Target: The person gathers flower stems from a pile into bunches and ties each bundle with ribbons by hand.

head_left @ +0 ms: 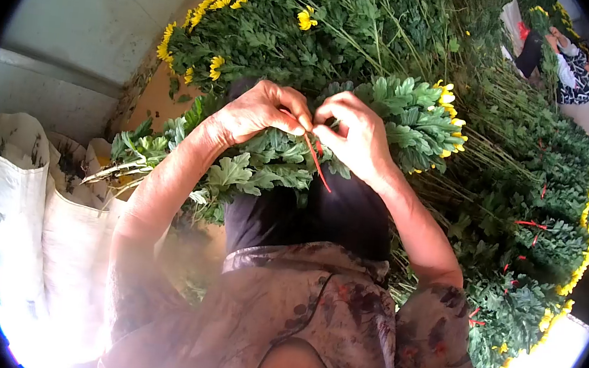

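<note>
A bunch of yellow chrysanthemums (413, 124) lies across my lap, blooms to the right and cut stems to the left. Around its middle is a thin red tie (319, 165), one end hanging loose below my fingers. My left hand (266, 114) pinches the tie between thumb and fingertips. Close beside it, my right hand (356, 130) is closed, its thumb and curled fingers at the tie where a bit of red shows. Exactly what the right fingertips grip is partly hidden.
A large heap of chrysanthemums (307, 50) lies ahead. More bunches with red ties (527, 270) line the right side, blooms outward. White sacks (11, 185) stand at left by a grey wall (98, 9). Another person (578, 76) sits among flowers at upper right.
</note>
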Demonstrator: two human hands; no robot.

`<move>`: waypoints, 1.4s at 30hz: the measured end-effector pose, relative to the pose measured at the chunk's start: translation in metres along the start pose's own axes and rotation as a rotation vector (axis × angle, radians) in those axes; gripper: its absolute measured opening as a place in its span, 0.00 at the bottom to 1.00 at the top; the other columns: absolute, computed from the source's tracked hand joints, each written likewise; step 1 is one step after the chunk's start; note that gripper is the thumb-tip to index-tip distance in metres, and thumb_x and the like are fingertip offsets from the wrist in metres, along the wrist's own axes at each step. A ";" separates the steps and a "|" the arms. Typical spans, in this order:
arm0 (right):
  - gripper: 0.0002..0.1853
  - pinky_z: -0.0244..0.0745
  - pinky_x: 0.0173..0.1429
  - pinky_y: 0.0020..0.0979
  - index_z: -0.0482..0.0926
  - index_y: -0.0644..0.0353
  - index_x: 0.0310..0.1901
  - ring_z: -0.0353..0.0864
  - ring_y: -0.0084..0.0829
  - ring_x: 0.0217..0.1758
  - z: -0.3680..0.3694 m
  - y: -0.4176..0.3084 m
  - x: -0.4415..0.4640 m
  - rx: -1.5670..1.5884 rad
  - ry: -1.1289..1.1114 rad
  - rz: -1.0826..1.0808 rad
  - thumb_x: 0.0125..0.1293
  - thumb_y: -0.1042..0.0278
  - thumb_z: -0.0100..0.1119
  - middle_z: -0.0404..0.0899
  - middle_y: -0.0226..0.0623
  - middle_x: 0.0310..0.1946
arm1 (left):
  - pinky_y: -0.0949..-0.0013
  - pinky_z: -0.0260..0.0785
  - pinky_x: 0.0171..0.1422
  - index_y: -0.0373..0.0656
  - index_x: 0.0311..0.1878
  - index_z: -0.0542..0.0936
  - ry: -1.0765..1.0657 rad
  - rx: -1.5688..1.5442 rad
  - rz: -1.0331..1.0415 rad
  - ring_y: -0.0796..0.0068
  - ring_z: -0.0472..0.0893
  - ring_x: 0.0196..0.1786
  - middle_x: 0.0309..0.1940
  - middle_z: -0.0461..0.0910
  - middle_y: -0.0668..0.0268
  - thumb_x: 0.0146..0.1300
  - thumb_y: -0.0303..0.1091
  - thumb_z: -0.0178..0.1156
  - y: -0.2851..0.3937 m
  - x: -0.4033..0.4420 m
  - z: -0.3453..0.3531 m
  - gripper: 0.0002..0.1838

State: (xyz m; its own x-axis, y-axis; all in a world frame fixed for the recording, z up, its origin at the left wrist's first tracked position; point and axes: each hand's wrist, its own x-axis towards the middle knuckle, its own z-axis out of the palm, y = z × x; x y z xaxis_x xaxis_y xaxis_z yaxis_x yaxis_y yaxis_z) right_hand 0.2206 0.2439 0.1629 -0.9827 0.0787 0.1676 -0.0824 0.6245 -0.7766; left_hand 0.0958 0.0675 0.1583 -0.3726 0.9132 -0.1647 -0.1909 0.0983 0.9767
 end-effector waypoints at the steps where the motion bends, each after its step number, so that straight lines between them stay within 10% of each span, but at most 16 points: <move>1: 0.08 0.78 0.42 0.33 0.80 0.56 0.37 0.82 0.35 0.37 -0.003 -0.006 0.002 0.071 -0.026 0.071 0.55 0.71 0.66 0.79 0.33 0.39 | 0.72 0.72 0.50 0.37 0.34 0.85 0.037 -0.003 -0.011 0.76 0.80 0.39 0.32 0.83 0.66 0.49 0.20 0.66 -0.001 0.000 0.002 0.07; 14: 0.06 0.77 0.46 0.37 0.79 0.62 0.39 0.81 0.44 0.43 -0.006 0.015 0.006 0.148 -0.028 0.025 0.62 0.72 0.57 0.81 0.43 0.39 | 0.64 0.73 0.36 0.43 0.32 0.80 0.576 1.113 0.651 0.62 0.80 0.31 0.25 0.79 0.65 0.49 0.28 0.68 -0.012 0.005 0.040 0.07; 20: 0.08 0.76 0.47 0.25 0.82 0.66 0.41 0.82 0.26 0.43 -0.011 0.029 0.014 0.244 -0.141 0.053 0.61 0.74 0.62 0.81 0.36 0.44 | 0.64 0.73 0.37 0.43 0.30 0.79 0.566 1.056 0.614 0.62 0.79 0.32 0.28 0.79 0.65 0.49 0.27 0.68 -0.012 0.002 0.041 0.06; 34: 0.12 0.76 0.42 0.36 0.73 0.64 0.44 0.80 0.40 0.37 0.004 0.024 0.004 -0.211 0.159 -0.022 0.58 0.78 0.60 0.77 0.43 0.39 | 0.60 0.70 0.44 0.39 0.30 0.75 0.244 1.408 0.596 0.60 0.73 0.34 0.27 0.69 0.62 0.44 0.27 0.58 -0.022 -0.061 0.060 0.08; 38: 0.02 0.69 0.28 0.20 0.74 0.63 0.40 0.74 0.18 0.24 -0.009 -0.008 -0.041 0.259 0.112 0.095 0.70 0.75 0.52 0.75 0.30 0.26 | 0.34 0.51 0.71 0.45 0.56 0.75 0.569 1.378 0.438 0.53 0.68 0.64 0.54 0.73 0.57 0.49 0.40 0.60 -0.023 -0.095 0.073 0.28; 39: 0.06 0.65 0.23 0.16 0.74 0.63 0.38 0.71 0.15 0.19 -0.006 -0.018 -0.057 0.365 -0.029 -0.038 0.71 0.72 0.50 0.75 0.32 0.24 | 0.33 0.40 0.75 0.50 0.67 0.65 0.553 1.381 0.324 0.51 0.60 0.71 0.64 0.66 0.55 0.36 0.45 0.75 -0.031 -0.106 0.076 0.50; 42: 0.35 0.77 0.43 0.33 0.66 0.61 0.61 0.79 0.34 0.48 0.031 0.026 -0.110 1.087 -0.431 0.525 0.66 0.39 0.56 0.75 0.44 0.54 | 0.29 0.36 0.75 0.58 0.71 0.59 0.631 1.422 0.154 0.48 0.51 0.76 0.73 0.52 0.49 0.33 0.46 0.76 -0.019 -0.135 0.072 0.57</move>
State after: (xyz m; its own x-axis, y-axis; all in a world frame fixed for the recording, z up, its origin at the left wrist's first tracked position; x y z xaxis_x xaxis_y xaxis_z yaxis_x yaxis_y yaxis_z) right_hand 0.3215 0.2278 0.1056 -0.8953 -0.2630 -0.3595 0.4380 -0.3736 -0.8177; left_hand 0.2152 -0.0285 0.1724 -0.6830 0.6777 0.2726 0.7304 0.6347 0.2523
